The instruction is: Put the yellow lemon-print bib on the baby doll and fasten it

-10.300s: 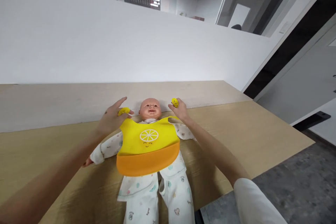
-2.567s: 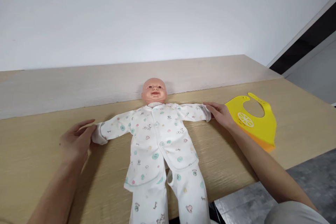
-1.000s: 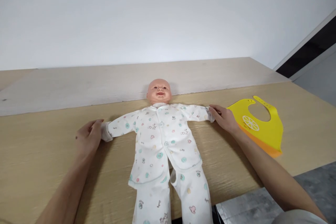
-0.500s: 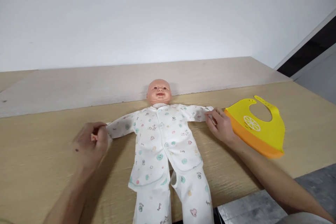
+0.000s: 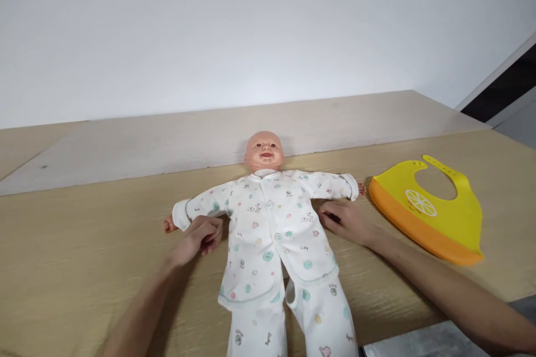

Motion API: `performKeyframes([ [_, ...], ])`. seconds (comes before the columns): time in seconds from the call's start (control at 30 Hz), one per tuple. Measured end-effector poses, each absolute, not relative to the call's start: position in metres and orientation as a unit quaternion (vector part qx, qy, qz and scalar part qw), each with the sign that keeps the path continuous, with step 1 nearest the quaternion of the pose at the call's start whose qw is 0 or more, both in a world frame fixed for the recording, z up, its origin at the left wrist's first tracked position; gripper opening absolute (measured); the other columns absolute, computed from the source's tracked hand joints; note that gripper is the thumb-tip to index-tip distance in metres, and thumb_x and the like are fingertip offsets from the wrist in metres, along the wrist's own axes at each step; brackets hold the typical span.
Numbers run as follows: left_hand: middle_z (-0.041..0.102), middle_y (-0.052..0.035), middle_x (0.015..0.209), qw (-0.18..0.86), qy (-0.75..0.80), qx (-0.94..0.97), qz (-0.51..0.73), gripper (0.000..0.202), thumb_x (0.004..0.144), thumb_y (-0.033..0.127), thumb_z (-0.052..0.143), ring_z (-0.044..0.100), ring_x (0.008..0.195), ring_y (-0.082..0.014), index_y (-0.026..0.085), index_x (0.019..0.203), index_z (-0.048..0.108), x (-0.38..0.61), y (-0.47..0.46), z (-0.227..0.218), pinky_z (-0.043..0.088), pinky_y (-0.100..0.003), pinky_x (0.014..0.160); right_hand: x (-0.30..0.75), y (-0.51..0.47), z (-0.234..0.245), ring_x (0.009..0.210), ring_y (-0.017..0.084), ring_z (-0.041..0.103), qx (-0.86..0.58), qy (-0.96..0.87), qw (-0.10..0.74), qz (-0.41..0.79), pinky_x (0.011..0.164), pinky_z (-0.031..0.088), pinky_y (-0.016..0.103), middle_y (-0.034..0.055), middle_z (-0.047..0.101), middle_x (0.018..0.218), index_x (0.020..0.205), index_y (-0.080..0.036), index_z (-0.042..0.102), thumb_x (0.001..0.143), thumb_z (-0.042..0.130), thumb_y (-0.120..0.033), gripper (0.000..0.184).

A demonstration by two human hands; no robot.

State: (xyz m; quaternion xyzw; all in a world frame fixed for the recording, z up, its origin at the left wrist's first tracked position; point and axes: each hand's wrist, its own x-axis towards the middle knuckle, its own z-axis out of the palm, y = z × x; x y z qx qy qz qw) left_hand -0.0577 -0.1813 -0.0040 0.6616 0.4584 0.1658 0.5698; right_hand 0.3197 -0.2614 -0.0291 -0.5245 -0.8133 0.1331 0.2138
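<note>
A baby doll point(image 5: 264, 155) lies on its back on the table, arms spread, in a white printed shirt point(image 5: 259, 251) and matching trousers point(image 5: 257, 332). The shirt's front panels meet at the neck and part lower down. Just below the doll's sleeve at the left is my left hand point(image 5: 200, 239), its fingers curled in with nothing seen in them. On the other side, my right hand point(image 5: 345, 222) rests beside the shirt below the other sleeve, fingers bent. Its fingertips lie close to the shirt's side; I cannot tell whether they touch it.
A yellow and orange bib point(image 5: 452, 217) with a citrus-slice print lies flat to the right of my right forearm. Behind the doll, a pale strip point(image 5: 167, 142) runs along the wooden table point(image 5: 84, 256) below a white wall point(image 5: 268, 33).
Both hands have let go of the sleeve ends and moved inward toward the doll's torso. The doll's small hands now show past turned-back cuffs. The view has shifted slightly left.
</note>
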Motion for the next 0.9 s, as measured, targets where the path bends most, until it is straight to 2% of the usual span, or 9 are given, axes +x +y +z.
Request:
performKeyframes([
  [0.07,0.051,-0.0058,0.045,0.593,0.408,0.674,0.166,0.037,0.077,0.039,0.047,0.040,0.044,-0.0137,0.022,0.045,0.039,-0.058,-0.181,-0.008,0.027,-0.030,0.049,0.320,-0.261,-0.030,0.068,0.010,0.052,-0.526,-0.813,0.208,0.137,0.067,0.036,0.023,0.0020,0.062,0.072,0.076,-0.015,0.059,0.093,0.043,-0.022,0.024],
  [0.17,0.063,-0.0118,0.051,0.688,0.300,0.641,0.159,0.051,0.083,0.053,0.042,0.054,0.048,-0.0177,0.020,0.044,0.038,-0.058,-0.182,-0.015,0.036,-0.030,0.053,0.321,-0.262,-0.031,0.068,0.010,0.051,-0.529,-0.812,0.202,0.138,0.067,0.035,0.023,0.0021,0.062,0.073,0.077,-0.015,0.059,0.092,0.044,-0.020,0.022],
  [0.23,0.067,-0.0137,0.055,0.744,0.256,0.597,0.157,0.058,0.085,0.062,0.038,0.058,0.050,-0.0201,0.020,0.045,0.040,-0.057,-0.183,-0.019,0.040,-0.031,0.054,0.322,-0.262,-0.032,0.068,0.010,0.051,-0.533,-0.810,0.200,0.141,0.067,0.034,0.023,0.0020,0.062,0.072,0.077,-0.015,0.059,0.092,0.045,-0.019,0.021],
  [0.37,0.054,-0.0086,0.042,0.776,0.252,0.548,0.181,0.062,0.088,0.064,0.040,0.054,0.045,-0.0182,0.019,0.044,0.038,-0.058,-0.185,-0.027,0.039,-0.030,0.051,0.321,-0.262,-0.031,0.066,0.010,0.049,-0.527,-0.813,0.204,0.141,0.066,0.033,0.022,0.0013,0.060,0.070,0.074,-0.015,0.057,0.090,0.046,-0.018,0.020],
  [0.5,0.034,-0.0011,0.035,0.741,0.300,0.567,0.199,0.064,0.089,0.060,0.044,0.034,0.035,-0.0093,0.018,0.043,0.035,-0.057,-0.185,-0.029,0.023,-0.027,0.043,0.320,-0.263,-0.030,0.065,0.009,0.048,-0.519,-0.816,0.214,0.139,0.065,0.032,0.022,0.0010,0.059,0.068,0.072,-0.014,0.055,0.090,0.046,-0.018,0.021],
  [0.6,0.024,0.0010,0.038,0.733,0.319,0.565,0.205,0.065,0.092,0.059,0.039,0.025,0.037,-0.0072,0.018,0.042,0.030,-0.055,-0.185,-0.028,0.014,-0.028,0.043,0.322,-0.263,-0.031,0.064,0.009,0.048,-0.519,-0.814,0.217,0.145,0.064,0.031,0.022,0.0009,0.059,0.068,0.072,-0.014,0.055,0.091,0.046,-0.019,0.022],
  [0.73,0.022,0.0001,0.038,0.737,0.324,0.551,0.218,0.065,0.094,0.057,0.032,0.022,0.038,-0.0078,0.019,0.041,0.028,-0.054,-0.184,-0.026,0.013,-0.031,0.044,0.324,-0.262,-0.033,0.064,0.009,0.048,-0.520,-0.811,0.220,0.154,0.064,0.031,0.021,0.0009,0.058,0.067,0.072,-0.014,0.055,0.092,0.045,-0.023,0.024],
  [0.9,0.023,-0.0001,0.038,0.729,0.336,0.552,0.225,0.066,0.094,0.057,0.034,0.022,0.037,-0.0072,0.018,0.041,0.028,-0.052,-0.185,-0.025,0.011,-0.031,0.044,0.325,-0.262,-0.034,0.061,0.008,0.046,-0.519,-0.808,0.232,0.153,0.062,0.030,0.020,0.0003,0.056,0.064,0.069,-0.014,0.053,0.092,0.046,-0.024,0.026],
])
